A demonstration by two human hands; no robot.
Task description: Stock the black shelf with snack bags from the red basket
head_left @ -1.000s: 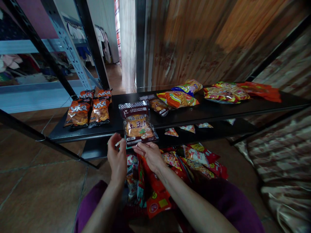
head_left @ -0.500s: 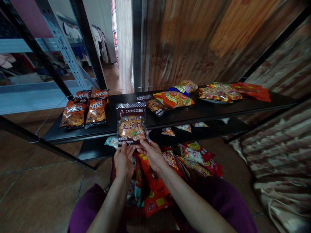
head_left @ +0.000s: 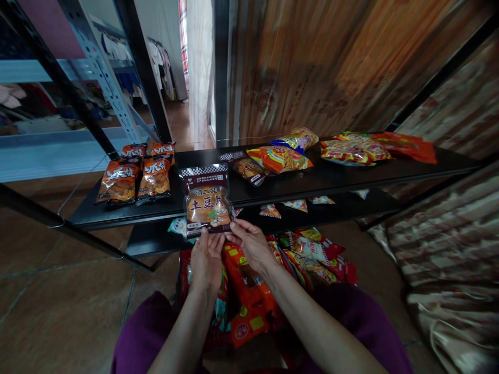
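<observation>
A dark brown bag of potato chips (head_left: 207,202) is held up at the front edge of the black shelf (head_left: 331,182), its printed front facing me. My left hand (head_left: 206,259) grips its bottom edge, thumb on the front and fingers behind. At the lower right corner, my right hand (head_left: 249,239) pinches the same bag. Behind it on the shelf lies a similar brown bag (head_left: 251,170), partly under an orange and yellow snack bag (head_left: 278,158). Several orange and black snack bags (head_left: 119,179) stand to the left.
Colourful noodle-snack bags (head_left: 353,149) and orange packets (head_left: 407,145) lie at the shelf's right. Small packets (head_left: 270,211) sit on the lower shelf. Below my hands is a pile of snack bags (head_left: 312,249). A curtain (head_left: 312,67) hangs behind; a black post (head_left: 144,72) rises at left.
The chip bag has shifted slightly left and tilted a little. My right hand's grip has moved toward the bag's lower right corner; both hands have shifted slightly right.
</observation>
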